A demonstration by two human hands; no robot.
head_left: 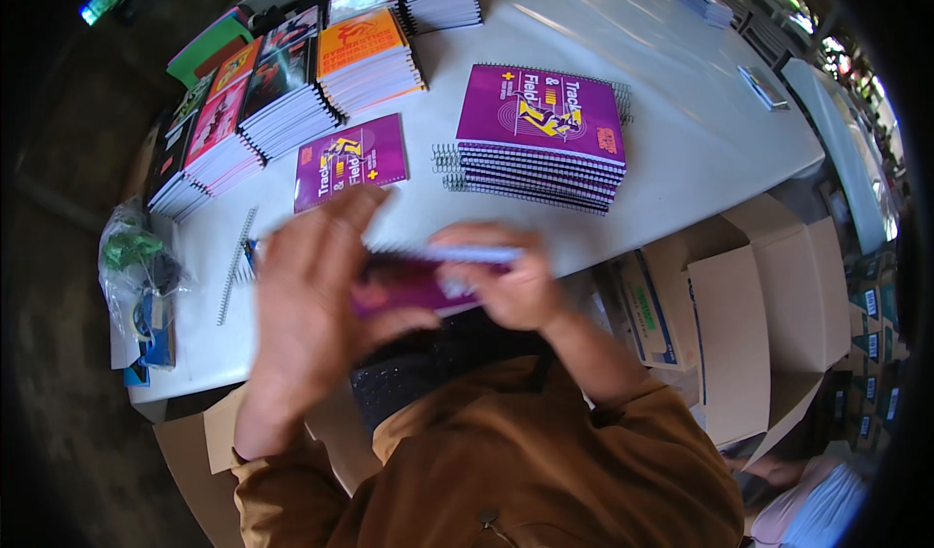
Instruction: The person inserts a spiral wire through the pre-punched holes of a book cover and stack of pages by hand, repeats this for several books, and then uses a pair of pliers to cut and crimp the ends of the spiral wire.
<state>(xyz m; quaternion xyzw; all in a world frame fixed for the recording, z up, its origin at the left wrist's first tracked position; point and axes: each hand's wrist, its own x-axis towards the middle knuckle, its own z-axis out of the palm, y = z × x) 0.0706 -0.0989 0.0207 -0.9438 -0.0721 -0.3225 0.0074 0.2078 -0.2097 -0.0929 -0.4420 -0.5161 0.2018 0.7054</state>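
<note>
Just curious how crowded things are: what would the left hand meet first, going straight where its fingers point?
Probably the flat purple cover on the table; depth is unclear, so the left hand might pass above.

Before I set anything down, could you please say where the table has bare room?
Widest: between the purple notebook stack and the thin item at the table's right edge. Smaller: between that stack and the purple cover. Crowded: the left, with notebook piles.
</note>
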